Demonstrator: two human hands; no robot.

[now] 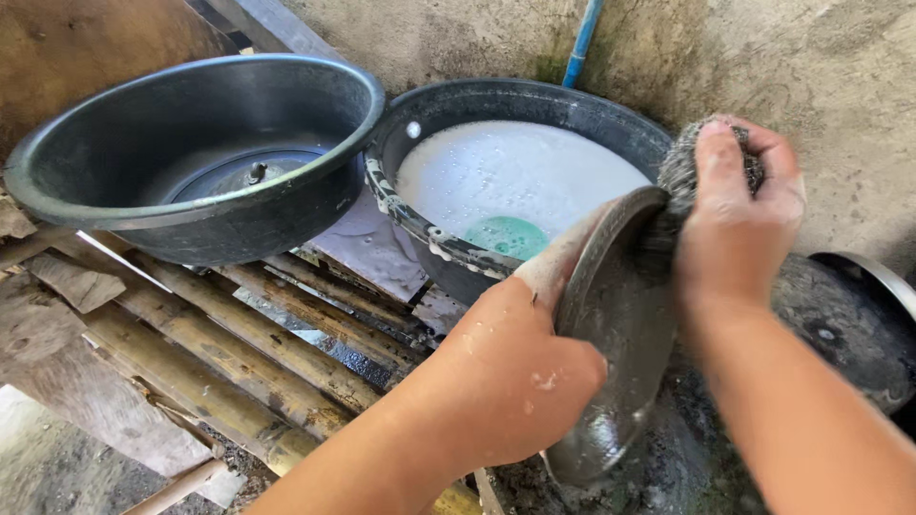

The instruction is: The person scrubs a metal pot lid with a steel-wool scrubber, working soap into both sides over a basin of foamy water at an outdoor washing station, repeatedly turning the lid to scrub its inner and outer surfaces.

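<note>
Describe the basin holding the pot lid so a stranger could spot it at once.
Start at the bamboo-slat rack on the left. Two dark round basins sit on it; take the left basin, tilted, away from both hands. Unlike its neighbour, the foamy basin, it holds a knobbed lid.

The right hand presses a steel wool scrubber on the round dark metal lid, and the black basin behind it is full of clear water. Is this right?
Not quite. In the head view, the black round plastic basin holds white soapy water, not clear. The rest stands: the right hand presses a grey steel wool scrubber on the round dark metal lid.
</note>
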